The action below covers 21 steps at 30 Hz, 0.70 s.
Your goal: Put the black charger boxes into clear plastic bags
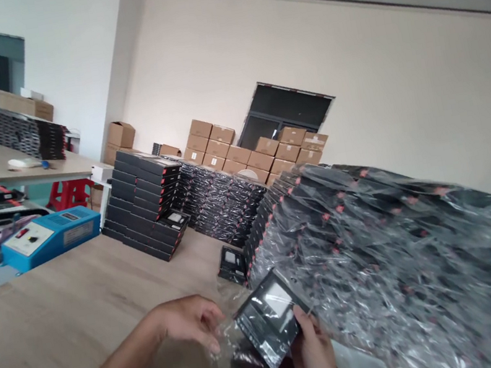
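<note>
My left hand (192, 322) pinches the edge of a clear plastic bag (229, 345) low in the view. My right hand (312, 356) grips a flat black box with a pale window (268, 319) and holds it at the bag's mouth, tilted. Both hands hover over the wooden table (60, 315). Right beside them rises a big slanted pile of bagged black boxes (395, 265).
A single black box (232, 265) lies by the pile's foot. Stacks of unbagged black boxes (146, 207) stand mid-table, more behind them (225, 203). A blue machine (49, 235) sits at left. Cardboard cartons (259, 150) line the far wall.
</note>
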Motion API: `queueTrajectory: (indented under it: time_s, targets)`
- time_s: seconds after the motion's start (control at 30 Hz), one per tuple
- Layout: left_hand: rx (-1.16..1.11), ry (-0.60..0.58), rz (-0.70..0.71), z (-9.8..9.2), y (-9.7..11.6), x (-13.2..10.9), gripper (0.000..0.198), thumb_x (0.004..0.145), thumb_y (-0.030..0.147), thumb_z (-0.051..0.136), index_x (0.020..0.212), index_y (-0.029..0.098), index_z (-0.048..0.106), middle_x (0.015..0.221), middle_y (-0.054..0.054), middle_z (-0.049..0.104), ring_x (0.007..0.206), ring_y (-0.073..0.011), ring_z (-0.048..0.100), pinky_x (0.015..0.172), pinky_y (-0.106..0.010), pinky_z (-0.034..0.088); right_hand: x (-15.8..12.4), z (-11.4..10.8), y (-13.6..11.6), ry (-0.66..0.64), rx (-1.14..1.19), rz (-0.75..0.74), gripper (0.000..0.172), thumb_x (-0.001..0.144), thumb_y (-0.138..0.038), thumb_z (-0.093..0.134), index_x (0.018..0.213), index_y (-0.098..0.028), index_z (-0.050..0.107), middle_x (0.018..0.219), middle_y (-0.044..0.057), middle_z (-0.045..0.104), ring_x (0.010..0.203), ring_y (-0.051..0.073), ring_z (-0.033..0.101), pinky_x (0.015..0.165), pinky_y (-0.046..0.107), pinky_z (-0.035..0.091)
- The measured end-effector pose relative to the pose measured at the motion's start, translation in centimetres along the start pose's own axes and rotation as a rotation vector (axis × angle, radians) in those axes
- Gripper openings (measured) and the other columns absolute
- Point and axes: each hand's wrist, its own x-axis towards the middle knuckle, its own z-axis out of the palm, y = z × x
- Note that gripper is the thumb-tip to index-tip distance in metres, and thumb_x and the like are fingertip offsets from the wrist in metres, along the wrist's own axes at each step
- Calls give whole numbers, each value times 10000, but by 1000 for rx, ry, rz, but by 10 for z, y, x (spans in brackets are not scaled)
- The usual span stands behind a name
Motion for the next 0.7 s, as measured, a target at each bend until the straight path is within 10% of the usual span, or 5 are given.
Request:
queueTrajectory:
  time_s: [0.27, 0.5, 0.7]
  targets:
    - [18, 150, 352, 34, 28, 1, 811, 512, 191, 816, 1262, 199, 507, 1048, -34, 667, 945, -220, 606, 816, -291, 481, -14, 19, 24, -168, -266, -67, 367, 755, -506, 639, 944, -192, 621, 883, 25, 716, 804, 188, 663, 685, 267, 511]
    - [23, 736, 389, 7, 25, 11, 503, 690, 289, 666, 1165, 157, 568, 1027, -46, 691, 910, -210, 632, 813, -287, 492, -45, 26, 56, -662, -981, -409, 324, 895, -392, 450, 677, -213, 609, 572, -14, 619, 511, 136, 555, 498, 222, 364]
    - [262, 786, 196, -42, 25, 73, 400, 656, 366, 678, 997, 157, 669, 944, -52, 719, 947, -258, 636, 825, -304, 474, -22, 9, 41, -260, -1323, -810, 255, 918, -222, 401, 788, -215, 620, 769, 28, 655, 718, 158, 597, 663, 243, 362]
